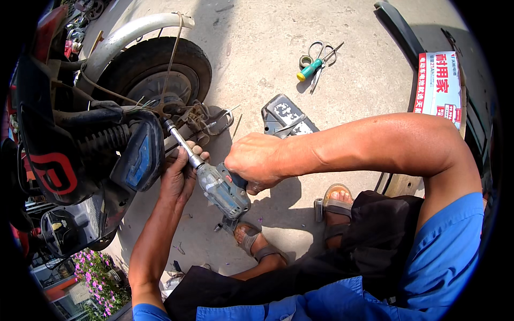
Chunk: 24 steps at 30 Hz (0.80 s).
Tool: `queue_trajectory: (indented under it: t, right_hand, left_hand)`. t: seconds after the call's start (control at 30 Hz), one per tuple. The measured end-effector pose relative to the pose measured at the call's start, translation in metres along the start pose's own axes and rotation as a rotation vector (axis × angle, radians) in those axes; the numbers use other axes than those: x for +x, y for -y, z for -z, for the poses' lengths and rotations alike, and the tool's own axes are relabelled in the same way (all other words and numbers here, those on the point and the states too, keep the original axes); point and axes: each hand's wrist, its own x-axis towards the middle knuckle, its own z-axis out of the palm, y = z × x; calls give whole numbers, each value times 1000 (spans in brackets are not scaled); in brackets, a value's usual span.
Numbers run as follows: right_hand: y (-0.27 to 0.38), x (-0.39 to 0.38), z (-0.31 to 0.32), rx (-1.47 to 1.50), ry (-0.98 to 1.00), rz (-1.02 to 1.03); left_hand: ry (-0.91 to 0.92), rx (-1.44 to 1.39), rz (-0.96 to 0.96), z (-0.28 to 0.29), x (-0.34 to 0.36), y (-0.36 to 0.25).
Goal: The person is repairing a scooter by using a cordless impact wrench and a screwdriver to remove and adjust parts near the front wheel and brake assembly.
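My right hand (pixel 250 161) grips the handle of a grey cordless impact wrench (pixel 217 190). Its long silver socket extension (pixel 179 138) reaches up-left to a bolt area (pixel 165 115) among the rusty, cabled parts beside the scooter's wheel. My left hand (pixel 184 163) is wrapped around the extension near the tool's nose, partly hidden behind it. Left of the tool are the scooter's black shock spring (pixel 99 140) and a black-and-blue plastic panel (pixel 136 160). Whether the socket is fully seated I cannot tell.
The scooter's tyre (pixel 199 69) is at upper left. A green screwdriver (pixel 313 67) and scissors lie on concrete (pixel 267 32), above a black case (pixel 286 112). A cardboard panel (pixel 439 85) stands at right, a steel cylinder (pixel 318 210) by my sandal, pink flowers (pixel 96 278) at lower left.
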Motion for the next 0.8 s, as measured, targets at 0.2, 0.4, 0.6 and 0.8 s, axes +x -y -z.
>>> queue_trajectory:
  t: [0.2,0.4,0.6,0.8]
  right_hand:
    - [-1,-1,-2,45,-90,52]
    - [-2,1,-4,41,-87,53]
    - [0,4,-5,4,-56,16]
    - [9,3,-9,-142,-105,49]
  left_hand:
    - [-8,-15,-20,2,1,1]
    - [19,-27,-18,4,3,1]
    - [30,-40,-32,6,5,4]
    - [46,-17,-58,2,6,8]
